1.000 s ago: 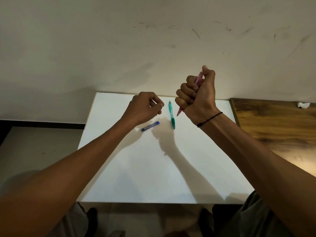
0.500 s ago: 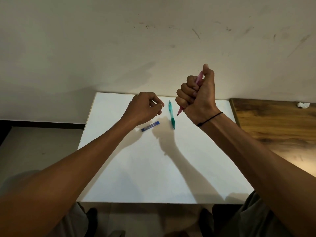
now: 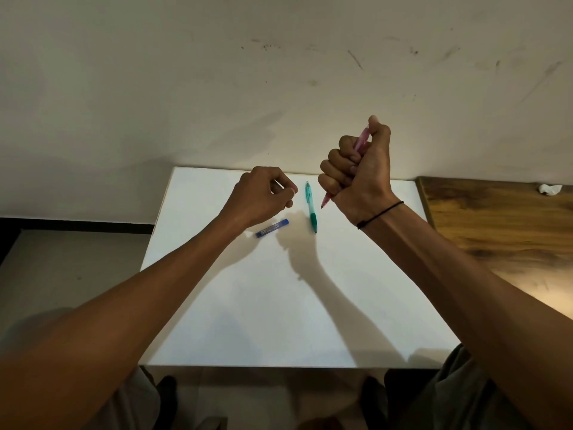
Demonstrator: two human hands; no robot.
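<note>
With right fingers (image 3: 333, 162) fisted round the pink pencil (image 3: 361, 139), press its cap straight down by thumb, left fingers (image 3: 283, 189) curled nearby, hold impossible to tell.

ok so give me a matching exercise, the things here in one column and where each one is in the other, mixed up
Things
1. pink pen
2. teal pen
3. blue tube
4. white crumpled scrap

Places
A. on the wooden surface, far right
B. gripped in the raised right hand
C. flat on the white table, by the wrist of the left hand
D. flat on the white table, between the two hands

Pairs: 1-B, 2-D, 3-C, 4-A
</note>
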